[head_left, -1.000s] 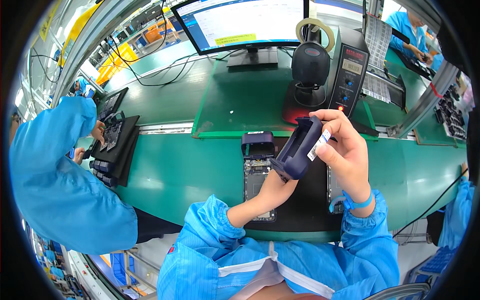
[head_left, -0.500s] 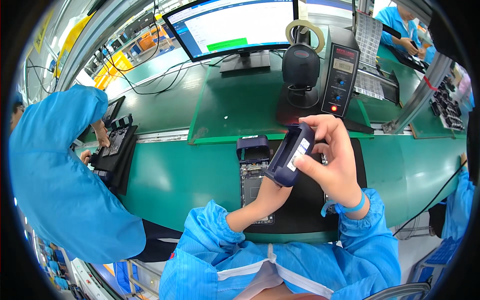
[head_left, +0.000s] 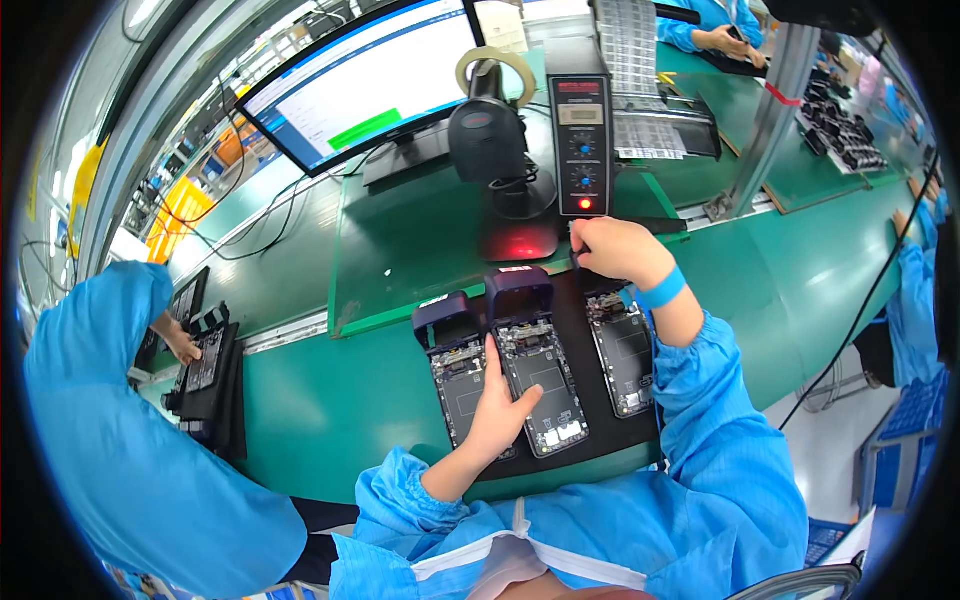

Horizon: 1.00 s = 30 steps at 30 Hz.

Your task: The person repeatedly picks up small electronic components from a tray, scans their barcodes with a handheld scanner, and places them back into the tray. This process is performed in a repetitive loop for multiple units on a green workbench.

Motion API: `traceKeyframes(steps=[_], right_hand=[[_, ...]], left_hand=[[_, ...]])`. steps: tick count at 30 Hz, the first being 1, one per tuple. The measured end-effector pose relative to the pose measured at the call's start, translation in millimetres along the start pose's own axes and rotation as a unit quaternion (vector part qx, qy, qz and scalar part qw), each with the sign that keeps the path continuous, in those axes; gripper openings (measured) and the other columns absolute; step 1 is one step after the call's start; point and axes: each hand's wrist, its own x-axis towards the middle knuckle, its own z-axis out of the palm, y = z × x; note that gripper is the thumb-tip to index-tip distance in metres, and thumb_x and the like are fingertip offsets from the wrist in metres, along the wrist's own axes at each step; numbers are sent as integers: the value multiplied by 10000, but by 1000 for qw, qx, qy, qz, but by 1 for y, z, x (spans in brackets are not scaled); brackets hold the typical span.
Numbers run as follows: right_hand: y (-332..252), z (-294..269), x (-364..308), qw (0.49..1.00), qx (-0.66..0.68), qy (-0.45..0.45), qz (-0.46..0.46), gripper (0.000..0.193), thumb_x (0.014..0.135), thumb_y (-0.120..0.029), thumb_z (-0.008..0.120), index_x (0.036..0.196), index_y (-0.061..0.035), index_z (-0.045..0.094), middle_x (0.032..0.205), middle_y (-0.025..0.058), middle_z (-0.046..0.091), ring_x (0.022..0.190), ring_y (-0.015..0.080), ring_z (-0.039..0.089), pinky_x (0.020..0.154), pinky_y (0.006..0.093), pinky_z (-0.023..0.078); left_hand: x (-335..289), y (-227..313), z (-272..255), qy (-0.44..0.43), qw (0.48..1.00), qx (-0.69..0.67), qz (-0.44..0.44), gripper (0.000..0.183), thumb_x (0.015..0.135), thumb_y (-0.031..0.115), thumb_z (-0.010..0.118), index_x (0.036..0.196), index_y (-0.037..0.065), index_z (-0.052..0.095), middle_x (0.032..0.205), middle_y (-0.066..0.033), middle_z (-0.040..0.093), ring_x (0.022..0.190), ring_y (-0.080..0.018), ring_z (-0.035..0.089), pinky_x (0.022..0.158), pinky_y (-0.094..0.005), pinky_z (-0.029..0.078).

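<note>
Three opened dark handheld devices with bare circuit boards lie side by side on a black mat. My left hand grips the middle device; its thumb lies over the face and a finger runs along the left edge. This device has a raised dark-blue end housing with a white label. Partly behind that hand is the left device, with a similar raised housing. At the right device, my right hand has its fingers closed on the dark end housing, mostly hidden by them.
Beyond the mat stand a black scanner on a stand, a control box with a red light, a label roll machine and a monitor. A co-worker handles another device at left. A black cable crosses the right side.
The dark-blue housing that was held up in my hands is down on the mat with the middle device. My right hand has moved to the right device's far end. The view has shifted.
</note>
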Motion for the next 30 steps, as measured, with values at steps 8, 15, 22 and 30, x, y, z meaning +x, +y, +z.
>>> traceKeyframes(steps=[8, 15, 22, 30], right_hand=[[-38, -50, -29, 962, 163, 93, -198, 260, 650, -153, 659, 847, -71, 511, 792, 69, 559, 755, 254, 558, 649, 337, 443], [24, -32, 4, 616, 588, 519, 73, 267, 775, -229, 610, 611, -43, 512, 555, -16, 478, 526, 63, 434, 464, 225, 340], [76, -10, 15, 583, 564, 554, 188, 291, 792, -257, 596, 623, -47, 486, 532, -56, 354, 486, 31, 291, 426, 212, 219], [-7, -1, 24, 635, 579, 510, 38, 269, 820, -148, 544, 583, -42, 476, 541, -70, 370, 514, 27, 296, 444, 228, 234]], left_hand=[[6, 40, 30, -41, 991, 91, 92, 947, 714, -33, 578, 1355, 109, -104, 1349, -164, 224, 1234, -273, 267, 1002, -390, 216], [23, 10, 56, -81, 965, -146, -202, 373, 764, -13, 575, 1117, 34, 466, 1060, -85, 550, 965, -203, 541, 820, -351, 454], [18, 30, 34, -43, 972, -200, -111, 361, 739, -66, 540, 1090, -1, 490, 1044, -109, 567, 958, -224, 551, 842, -364, 443], [2, 61, -15, 37, 966, -248, -57, 339, 742, -45, 518, 1079, -6, 495, 1021, -127, 575, 945, -247, 563, 823, -379, 455]])
